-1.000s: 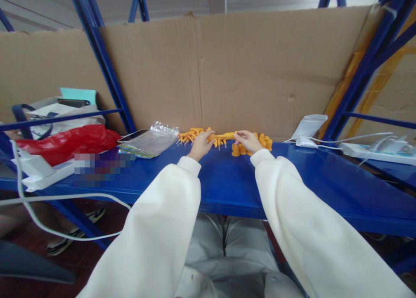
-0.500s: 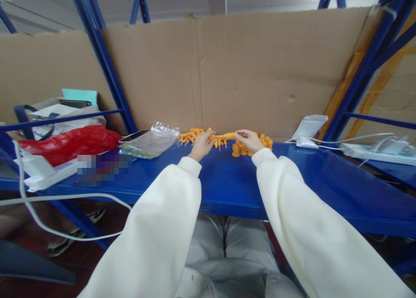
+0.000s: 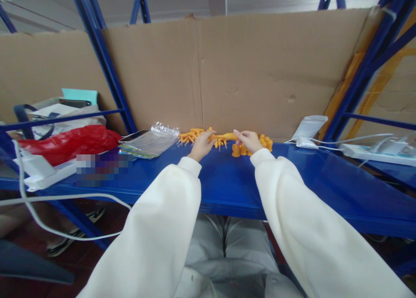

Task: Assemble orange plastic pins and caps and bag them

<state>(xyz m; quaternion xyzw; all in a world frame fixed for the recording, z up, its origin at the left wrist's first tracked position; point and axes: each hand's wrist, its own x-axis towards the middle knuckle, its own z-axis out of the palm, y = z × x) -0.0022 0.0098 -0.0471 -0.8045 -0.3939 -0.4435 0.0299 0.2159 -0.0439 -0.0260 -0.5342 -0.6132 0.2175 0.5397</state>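
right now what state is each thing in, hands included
Orange stick, roughly level
Left hand, closed on the stick's left part
Right hand, fingers at its right end, grip unclear
Orange cups, bunched together, partly hidden
Orange pieces, loosely heaped
Clear bag, lying flat
Red bag, crumpled

Holds both arms out forward, slanting inward from the lower corners, covered in loose white sleeves (image 3: 157, 215) down to the wrists. Has the left hand (image 3: 202, 145) angled toward the right one, back of the hand up, with fingers curled in a pinch. Has the right hand (image 3: 249, 141) turned inward to face it, at about the same height, apart but near, with thumb and fingertips close together. Sits with thighs (image 3: 211, 239) side by side, between and below the forearms.
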